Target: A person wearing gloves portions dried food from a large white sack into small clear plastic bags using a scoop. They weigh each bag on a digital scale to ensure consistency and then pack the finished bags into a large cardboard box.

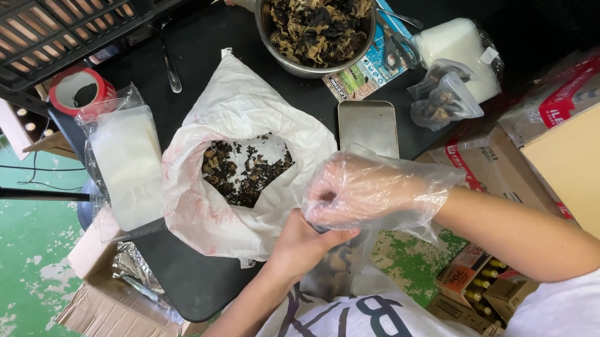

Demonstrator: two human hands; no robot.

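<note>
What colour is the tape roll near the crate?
The tape roll is red, seen best in the head view.

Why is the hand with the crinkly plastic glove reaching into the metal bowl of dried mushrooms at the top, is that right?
Not quite. In the head view the gloved right hand is near the bare left hand, beside the white bag, far from the metal bowl.

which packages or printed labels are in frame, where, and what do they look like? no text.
Flat printed packet: beside the metal bowl, rectangular, blue and green.
Small clear bags: right of the packet, dark pieces inside.
Clear bag of white contents: left of the white sack, blocky.
Cardboard boxes: right edge, brown with red print.
Carton of small bottles: floor, lower right, orange-brown.
Red tape roll: upper left.
</note>
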